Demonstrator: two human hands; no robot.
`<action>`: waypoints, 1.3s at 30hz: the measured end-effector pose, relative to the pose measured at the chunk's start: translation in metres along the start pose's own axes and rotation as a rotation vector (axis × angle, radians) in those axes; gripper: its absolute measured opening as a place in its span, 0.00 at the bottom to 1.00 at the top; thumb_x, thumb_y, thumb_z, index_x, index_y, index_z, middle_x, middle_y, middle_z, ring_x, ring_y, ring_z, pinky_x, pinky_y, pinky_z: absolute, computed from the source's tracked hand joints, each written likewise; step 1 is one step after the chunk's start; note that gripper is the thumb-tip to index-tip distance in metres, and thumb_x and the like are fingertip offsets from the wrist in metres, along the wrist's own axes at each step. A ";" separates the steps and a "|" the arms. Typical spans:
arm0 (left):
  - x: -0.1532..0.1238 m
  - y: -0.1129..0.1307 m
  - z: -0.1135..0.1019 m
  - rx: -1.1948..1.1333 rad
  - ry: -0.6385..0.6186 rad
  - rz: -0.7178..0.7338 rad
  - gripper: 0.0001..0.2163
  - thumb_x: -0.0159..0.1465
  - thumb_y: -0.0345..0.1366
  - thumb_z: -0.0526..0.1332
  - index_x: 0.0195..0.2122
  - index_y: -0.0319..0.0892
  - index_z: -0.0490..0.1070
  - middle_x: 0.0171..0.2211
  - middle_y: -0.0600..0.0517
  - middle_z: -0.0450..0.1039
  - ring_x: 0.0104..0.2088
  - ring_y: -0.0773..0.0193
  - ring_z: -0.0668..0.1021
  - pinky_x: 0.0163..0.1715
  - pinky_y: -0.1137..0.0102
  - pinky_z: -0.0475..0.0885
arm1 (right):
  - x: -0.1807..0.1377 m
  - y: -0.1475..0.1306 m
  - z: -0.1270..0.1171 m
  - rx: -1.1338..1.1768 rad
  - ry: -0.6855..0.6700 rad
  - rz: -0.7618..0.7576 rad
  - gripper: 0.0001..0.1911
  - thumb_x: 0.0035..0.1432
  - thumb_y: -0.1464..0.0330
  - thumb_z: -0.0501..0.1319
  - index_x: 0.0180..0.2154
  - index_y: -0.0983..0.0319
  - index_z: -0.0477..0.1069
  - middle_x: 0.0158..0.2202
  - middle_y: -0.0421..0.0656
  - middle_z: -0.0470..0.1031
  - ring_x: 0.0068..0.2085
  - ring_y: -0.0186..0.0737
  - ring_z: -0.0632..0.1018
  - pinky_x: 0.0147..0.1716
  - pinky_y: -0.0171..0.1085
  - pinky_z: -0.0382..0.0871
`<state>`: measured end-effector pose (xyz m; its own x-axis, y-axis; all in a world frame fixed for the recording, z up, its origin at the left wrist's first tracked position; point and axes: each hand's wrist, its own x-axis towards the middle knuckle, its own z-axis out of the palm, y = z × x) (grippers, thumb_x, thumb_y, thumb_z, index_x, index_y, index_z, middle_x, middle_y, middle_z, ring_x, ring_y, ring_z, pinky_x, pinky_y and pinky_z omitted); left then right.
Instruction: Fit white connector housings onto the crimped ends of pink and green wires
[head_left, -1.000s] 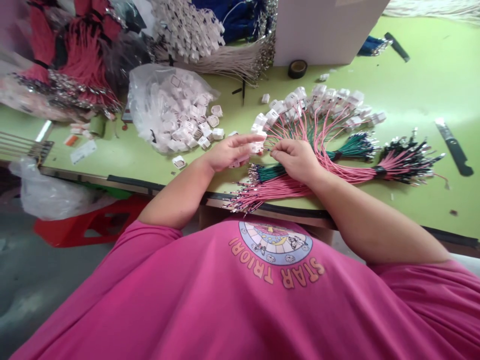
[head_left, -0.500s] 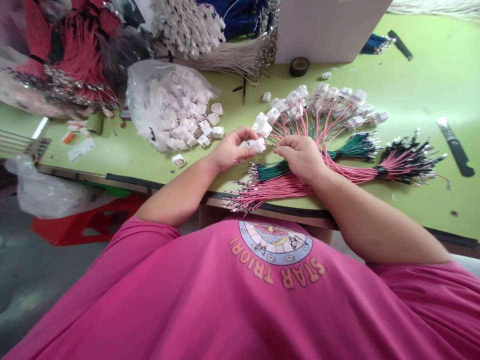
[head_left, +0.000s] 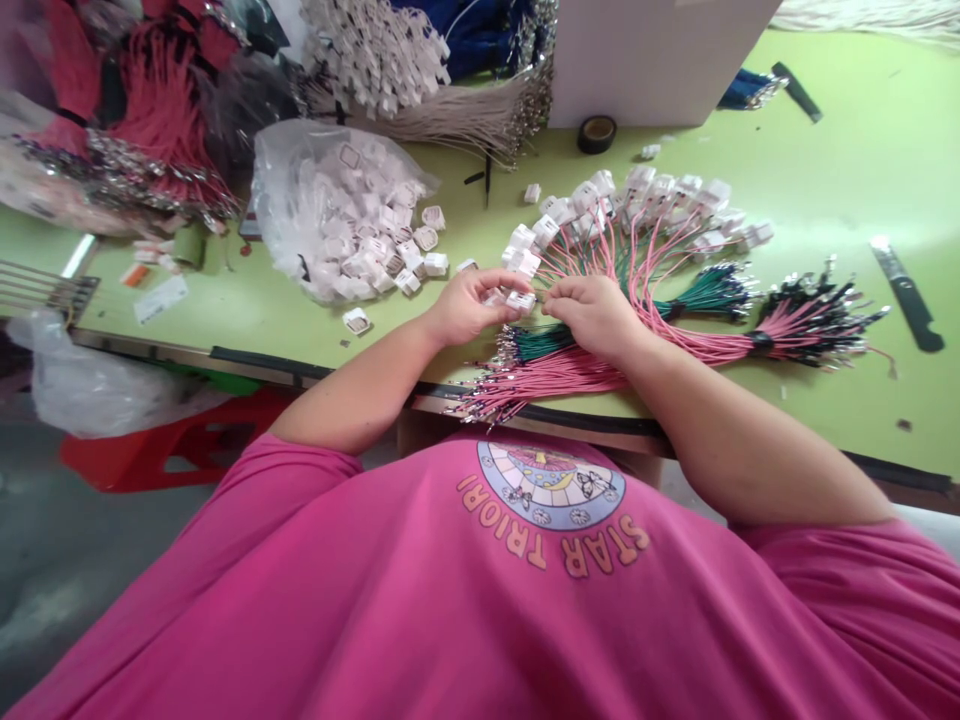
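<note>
Between the thumb and fingers of my left hand [head_left: 471,305] is a white plastic connector housing [head_left: 519,300]. Close to its right side, my right hand [head_left: 592,312] is closed in a pinch on a thin wire, whose end points toward the housing; the tip is too small to make out. Beneath my hands lie bundled pink wires [head_left: 562,377] and green wires [head_left: 541,342] with metal terminals at their ends. Just beyond my hands, several pink and green wires carry white connector housings [head_left: 581,196].
A clear bag of loose housings [head_left: 337,215] lies at left. Behind it are white wire bundles [head_left: 375,55]. A tape roll [head_left: 597,134] sits by a white box [head_left: 660,60]. A utility knife [head_left: 907,295] lies at right. The table's front edge [head_left: 247,362] runs before me.
My left hand has shifted slightly right and down with the housing, its fingers now reaching across the top. The right hand has moved a little left, so the two are closer.
</note>
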<state>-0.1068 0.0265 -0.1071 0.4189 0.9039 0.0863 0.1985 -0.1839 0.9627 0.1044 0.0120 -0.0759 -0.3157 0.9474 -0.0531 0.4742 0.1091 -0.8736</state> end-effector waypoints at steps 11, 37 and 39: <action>0.001 0.003 -0.003 0.024 0.047 -0.041 0.31 0.48 0.55 0.74 0.47 0.39 0.77 0.43 0.46 0.80 0.40 0.62 0.80 0.45 0.65 0.74 | -0.011 -0.001 -0.011 -0.474 0.078 -0.315 0.14 0.61 0.66 0.55 0.40 0.63 0.78 0.41 0.50 0.78 0.40 0.44 0.75 0.39 0.40 0.63; -0.001 0.014 -0.005 -0.144 -0.082 -0.183 0.29 0.47 0.56 0.74 0.44 0.45 0.72 0.30 0.53 0.74 0.24 0.72 0.72 0.23 0.73 0.64 | -0.031 -0.021 -0.002 0.051 -0.307 -0.185 0.05 0.54 0.68 0.58 0.29 0.62 0.71 0.26 0.38 0.71 0.28 0.33 0.68 0.31 0.35 0.59; -0.001 0.015 -0.004 -0.160 -0.088 -0.218 0.28 0.48 0.56 0.74 0.44 0.46 0.72 0.26 0.56 0.72 0.19 0.74 0.67 0.20 0.73 0.61 | -0.023 -0.013 -0.005 0.147 -0.081 -0.079 0.04 0.51 0.68 0.60 0.28 0.62 0.71 0.24 0.37 0.68 0.27 0.32 0.66 0.29 0.35 0.58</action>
<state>-0.1077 0.0245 -0.0913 0.4581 0.8774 -0.1429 0.1530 0.0805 0.9849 0.1097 -0.0093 -0.0605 -0.4156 0.9094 -0.0147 0.3216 0.1318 -0.9376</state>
